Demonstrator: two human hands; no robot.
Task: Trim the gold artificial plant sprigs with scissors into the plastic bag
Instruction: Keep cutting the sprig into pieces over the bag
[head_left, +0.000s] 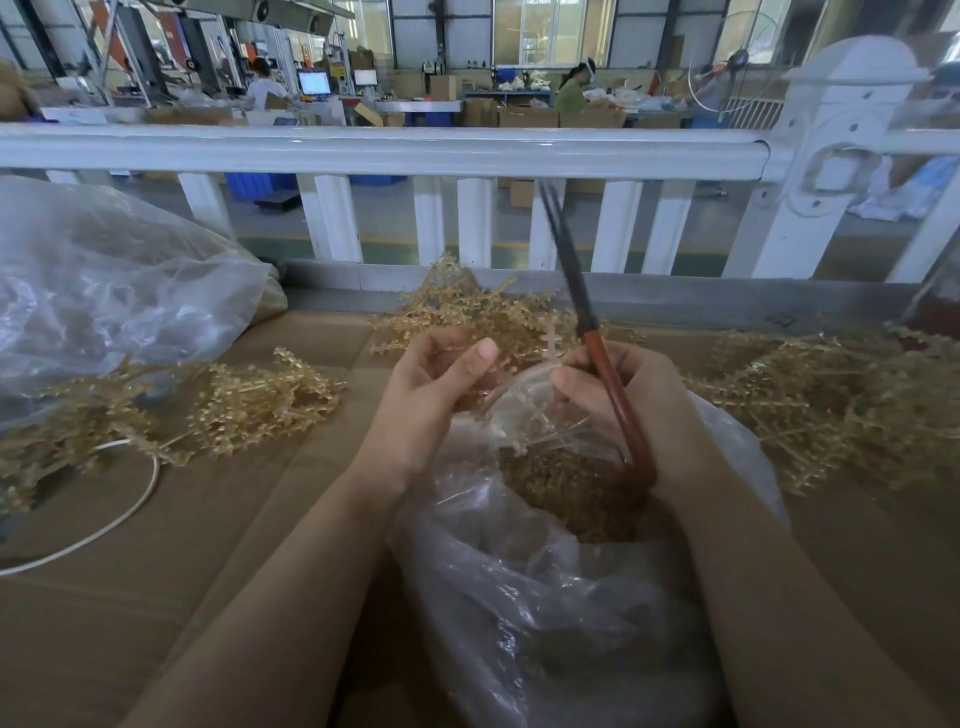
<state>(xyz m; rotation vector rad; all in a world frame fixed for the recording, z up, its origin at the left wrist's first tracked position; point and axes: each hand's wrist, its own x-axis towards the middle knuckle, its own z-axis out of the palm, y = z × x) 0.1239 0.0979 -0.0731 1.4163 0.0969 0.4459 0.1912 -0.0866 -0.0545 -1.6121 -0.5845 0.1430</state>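
The right hand (628, 410) has its grip clenched round the red-brown handles of the scissors (608, 374), whose dark blades point up toward twelve o'clock and are smeared by motion blur, so I cannot tell whether the blades stand apart or together. The lower handle loop is half hidden behind the palm. The left hand (436, 395) is cupped with fingers curled at the mouth of the plastic bag (545, 597); a pale sprig stem (550, 343) rises between the two hands, but the fingers and the bag film hide which hand pinches it, and I cannot tell whether the left grip holds the stem, the bag rim or nothing.

The bag sits at six o'clock on the cardboard-covered worktop (234, 519), with gold trimmings (566, 488) seen dimly through its film. Loose gold sprigs lie in heaps: one at nine o'clock (249, 400), one at three o'clock (831, 405), cut off by the right edge, and one at twelve o'clock (483, 312) behind the hands. A second clear bag (104, 291) at ten o'clock hides its contents. A white cord (130, 514) curves off the left edge. A white railing (384, 150) crosses behind.
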